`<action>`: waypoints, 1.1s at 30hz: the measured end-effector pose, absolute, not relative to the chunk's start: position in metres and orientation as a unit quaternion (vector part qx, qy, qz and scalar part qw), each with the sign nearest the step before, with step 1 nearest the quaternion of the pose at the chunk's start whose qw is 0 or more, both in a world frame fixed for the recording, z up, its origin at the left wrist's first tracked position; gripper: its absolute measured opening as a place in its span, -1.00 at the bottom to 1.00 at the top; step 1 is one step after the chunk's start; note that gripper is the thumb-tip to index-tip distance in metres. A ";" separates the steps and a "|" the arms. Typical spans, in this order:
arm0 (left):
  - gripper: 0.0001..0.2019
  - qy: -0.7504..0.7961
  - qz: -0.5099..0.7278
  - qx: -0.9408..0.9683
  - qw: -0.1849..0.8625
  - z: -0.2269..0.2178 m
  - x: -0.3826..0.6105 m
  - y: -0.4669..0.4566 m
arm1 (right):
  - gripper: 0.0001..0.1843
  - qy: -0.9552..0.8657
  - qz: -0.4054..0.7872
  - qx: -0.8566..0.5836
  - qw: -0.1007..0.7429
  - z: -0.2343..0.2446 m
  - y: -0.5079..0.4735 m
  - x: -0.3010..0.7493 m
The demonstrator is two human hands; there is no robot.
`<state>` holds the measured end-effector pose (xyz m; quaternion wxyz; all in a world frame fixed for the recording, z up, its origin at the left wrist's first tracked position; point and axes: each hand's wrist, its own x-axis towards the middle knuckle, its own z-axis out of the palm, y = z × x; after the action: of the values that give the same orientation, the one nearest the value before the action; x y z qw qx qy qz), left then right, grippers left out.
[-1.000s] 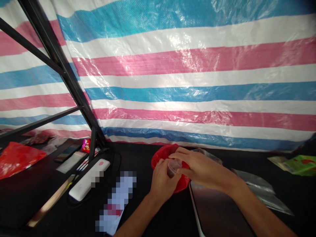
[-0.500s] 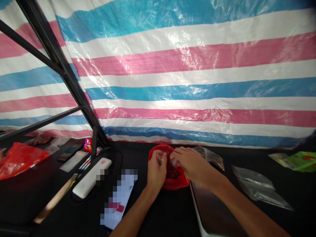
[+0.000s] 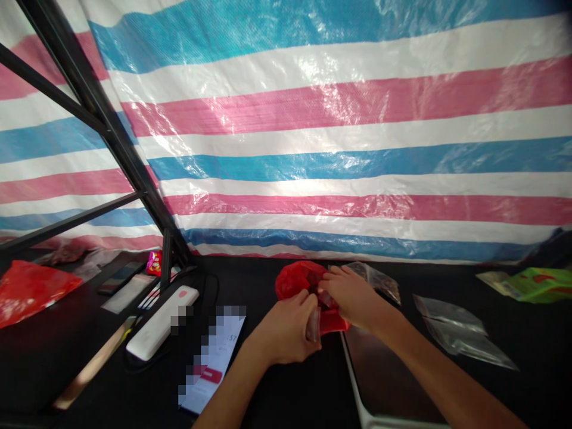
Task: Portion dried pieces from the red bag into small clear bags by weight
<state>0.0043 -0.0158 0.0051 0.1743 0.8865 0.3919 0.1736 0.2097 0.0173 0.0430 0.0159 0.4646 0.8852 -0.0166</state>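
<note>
A red plastic bag (image 3: pixel 297 280) lies crumpled and open on the black table, with dark bits inside that are too blurred to name. My left hand (image 3: pixel 288 328) is closed round a small clear plastic bag (image 3: pixel 313 325), tilted in front of the red bag. My right hand (image 3: pixel 351 295) reaches over the red bag's right side, fingers bent together at its opening. Something clear shows at those fingertips, but whether it belongs to the same small bag is hidden.
A dark flat device (image 3: pixel 388 375) lies under my right forearm. Clear bags (image 3: pixel 460 330) and a green packet (image 3: pixel 540 285) are to the right. Left are a lit phone (image 3: pixel 217 357), a white power strip (image 3: pixel 163 322), a metal frame (image 3: pixel 120 155) and another red bag (image 3: pixel 36 292).
My left hand has turned over and moved right and down, bringing the clear bag across the front of the red bag. My right hand stays close to the red bag. The view has shifted slightly.
</note>
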 end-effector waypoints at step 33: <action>-0.75 0.491 0.459 0.659 0.338 -0.012 0.013 0.004 | -0.78 0.846 -0.266 0.415 -0.203 0.060 0.035 0.236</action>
<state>0.0129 0.0041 -0.0117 0.3379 0.6591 0.4909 0.4587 0.2357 0.0350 0.0604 -0.2034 0.4153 0.8457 -0.2664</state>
